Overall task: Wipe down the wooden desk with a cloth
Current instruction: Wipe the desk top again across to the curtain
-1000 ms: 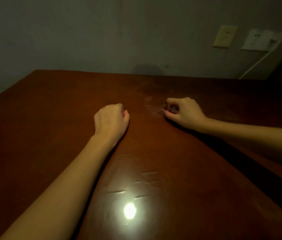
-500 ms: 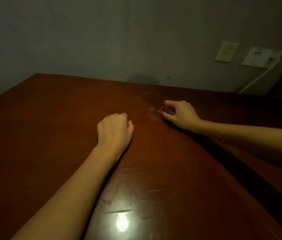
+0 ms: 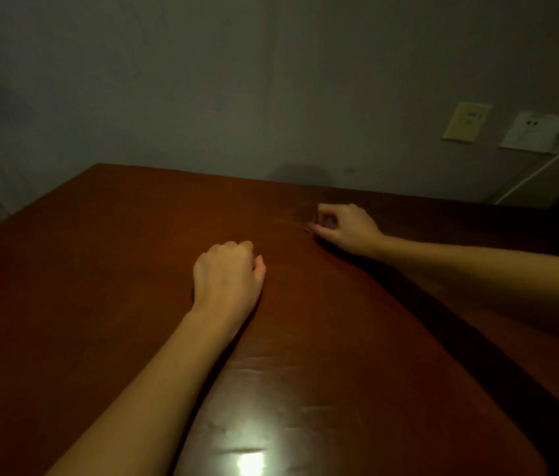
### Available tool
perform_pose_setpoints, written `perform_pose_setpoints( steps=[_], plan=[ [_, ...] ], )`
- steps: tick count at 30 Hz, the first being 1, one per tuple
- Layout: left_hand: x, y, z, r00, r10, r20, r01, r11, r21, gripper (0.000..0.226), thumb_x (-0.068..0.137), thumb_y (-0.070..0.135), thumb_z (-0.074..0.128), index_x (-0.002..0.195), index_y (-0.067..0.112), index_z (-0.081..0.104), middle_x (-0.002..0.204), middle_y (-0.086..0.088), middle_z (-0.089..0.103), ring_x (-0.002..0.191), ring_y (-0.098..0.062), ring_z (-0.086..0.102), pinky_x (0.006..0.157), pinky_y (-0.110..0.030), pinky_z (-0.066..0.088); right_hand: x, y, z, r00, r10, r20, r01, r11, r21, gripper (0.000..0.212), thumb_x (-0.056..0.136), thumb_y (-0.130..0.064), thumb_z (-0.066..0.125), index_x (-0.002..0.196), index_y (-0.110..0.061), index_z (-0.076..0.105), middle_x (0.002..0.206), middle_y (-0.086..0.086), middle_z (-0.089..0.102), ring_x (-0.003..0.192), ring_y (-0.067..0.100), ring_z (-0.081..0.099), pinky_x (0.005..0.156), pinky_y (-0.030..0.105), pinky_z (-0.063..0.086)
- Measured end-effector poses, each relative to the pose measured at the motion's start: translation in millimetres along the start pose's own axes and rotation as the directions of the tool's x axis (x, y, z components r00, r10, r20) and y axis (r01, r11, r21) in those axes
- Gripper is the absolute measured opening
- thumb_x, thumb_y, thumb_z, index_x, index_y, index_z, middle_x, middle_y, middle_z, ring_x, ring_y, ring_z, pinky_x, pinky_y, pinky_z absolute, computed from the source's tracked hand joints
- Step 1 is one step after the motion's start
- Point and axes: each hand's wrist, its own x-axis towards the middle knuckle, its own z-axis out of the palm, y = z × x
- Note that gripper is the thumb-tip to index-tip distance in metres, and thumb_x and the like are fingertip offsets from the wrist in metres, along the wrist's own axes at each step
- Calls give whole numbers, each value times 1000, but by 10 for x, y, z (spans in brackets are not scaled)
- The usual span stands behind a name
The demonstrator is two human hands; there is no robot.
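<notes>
The dark reddish-brown wooden desk (image 3: 99,269) fills the lower view in dim light. My left hand (image 3: 228,274) rests on the middle of the desk as a loose fist, fingers curled under, holding nothing. My right hand (image 3: 346,228) lies farther back and to the right, its fingers curled, with thumb and forefinger tips meeting on the wood at a pale smudge (image 3: 297,214). I see nothing between those fingers. No cloth is in view.
A grey wall stands behind the desk's far edge. On it at the right are a beige switch plate (image 3: 466,121) and a white socket (image 3: 539,132), with a white cable (image 3: 528,180) running down. A light glare (image 3: 250,463) reflects near the front edge.
The view has tilted up, showing more wall. My right hand has crept slightly toward the far edge at the smudge. My left hand stays where it was, still curled.
</notes>
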Motion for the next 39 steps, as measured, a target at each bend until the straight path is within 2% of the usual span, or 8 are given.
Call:
perform_pose_setpoints(
  steps=[3, 8, 11, 16, 23, 31, 34, 39],
  plan=[
    [42, -133, -4, 996, -82, -19, 82, 997, 11, 27, 96, 33, 47, 75, 17, 54, 72, 3, 55, 67, -16, 56, 62, -34, 54, 264, -348, 197, 999, -4, -35, 4, 1000, -23, 28, 89, -49, 55, 76, -26, 48, 68, -10, 53, 70, 15, 57, 53, 27, 35],
    [52, -191, -6, 991, -135, -2, 135, 990, 34, 27, 96, 34, 48, 74, 19, 55, 69, 3, 55, 65, -16, 56, 61, -36, 54, -230, -330, 51, 926, -367, 84, 344, 915, 209, 23, 88, -45, 56, 77, -25, 53, 82, -5, 67, 72, 8, 63, 62, 30, 48],
    [67, -150, 5, 987, -163, 13, 162, 986, 48, 29, 96, 33, 48, 71, 20, 53, 68, 4, 54, 64, -14, 55, 60, -34, 55, -180, 230, -91, 964, -242, 105, 209, 944, 256, 19, 84, -46, 61, 73, -32, 55, 93, -9, 71, 85, 6, 67, 75, 37, 54],
    [340, 24, 172, 980, -200, 20, 197, 975, 100, 27, 97, 31, 43, 81, 17, 60, 75, 1, 60, 70, -17, 60, 65, -34, 56, 551, 263, 138, 998, 60, -32, -60, 998, -24, 33, 87, -50, 55, 73, -21, 46, 73, -2, 59, 79, 27, 62, 58, 31, 38],
    [788, 256, 412, 977, -213, 28, 210, 974, 81, 26, 97, 33, 43, 91, 17, 62, 94, -5, 67, 89, -25, 63, 71, -33, 46, 277, -95, 223, 953, -299, 40, 284, 934, 217, 24, 84, -39, 62, 67, -29, 49, 71, -14, 60, 71, 10, 60, 64, 32, 46],
    [823, 190, 473, 985, -173, -11, 173, 985, 28, 26, 97, 32, 41, 87, 19, 60, 86, 1, 65, 81, -20, 62, 66, -31, 46, 1098, 321, 370, 986, 121, -111, -117, 992, 41, 30, 85, -46, 61, 72, -21, 53, 78, 0, 61, 85, 27, 62, 60, 30, 36],
    [807, 202, 458, 985, -174, -15, 174, 984, 38, 23, 96, 32, 42, 90, 20, 61, 91, 0, 66, 86, -22, 63, 67, -31, 43, 1060, -218, 490, 997, -31, -71, 36, 997, 73, 25, 82, -50, 61, 86, -26, 63, 91, -3, 70, 92, 24, 64, 69, 31, 45],
    [762, 178, 437, 989, -145, -18, 145, 989, 15, 21, 92, 32, 45, 85, 19, 61, 83, 1, 62, 80, -19, 60, 69, -32, 50, 659, -149, 347, 971, -234, 46, 210, 931, 300, 23, 80, -39, 68, 65, -32, 53, 92, -7, 72, 87, 14, 67, 74, 35, 52]
  ],
)
